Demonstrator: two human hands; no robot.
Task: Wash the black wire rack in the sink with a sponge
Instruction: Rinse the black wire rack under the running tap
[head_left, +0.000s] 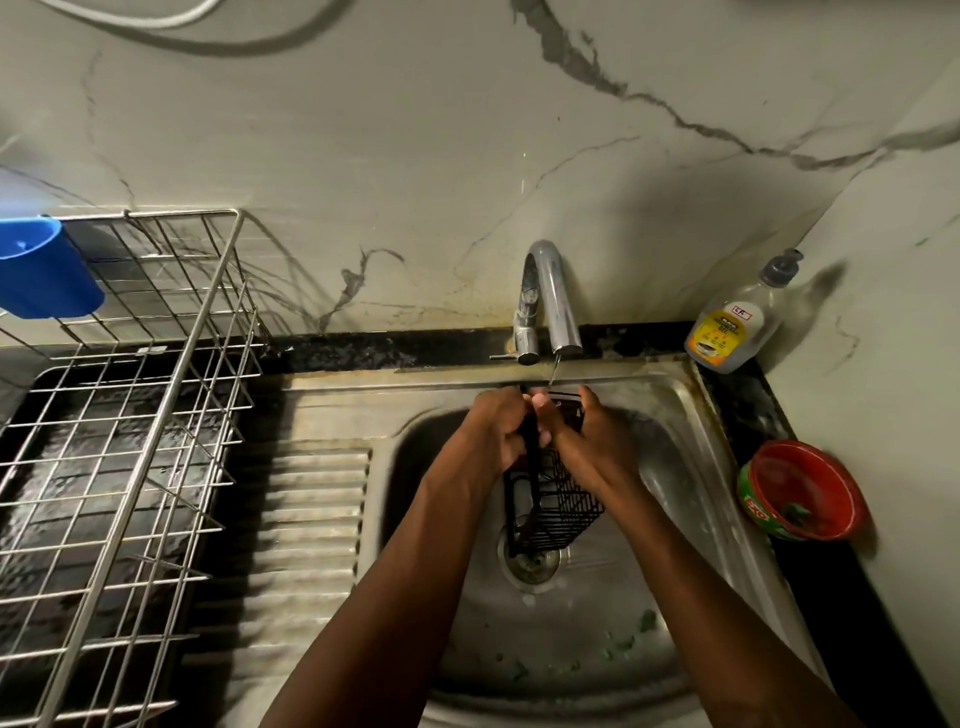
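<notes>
The black wire rack (558, 512) hangs upright over the drain of the steel sink (691, 467), its top under the tap (548, 296). A thin stream of water falls from the spout onto it. My left hand (493, 431) grips the rack's upper left edge with curled fingers. My right hand (587, 436) wraps around its upper right side, thumb up. No sponge shows in either hand; the rack's top is hidden behind my fingers.
A steel dish rack (130, 415) with a blue cup (44, 270) stands on the left, beside the ribbed drainboard (306, 509). A dish soap bottle (737, 322) and a red bowl (802, 491) sit on the right counter. Green scraps lie in the basin.
</notes>
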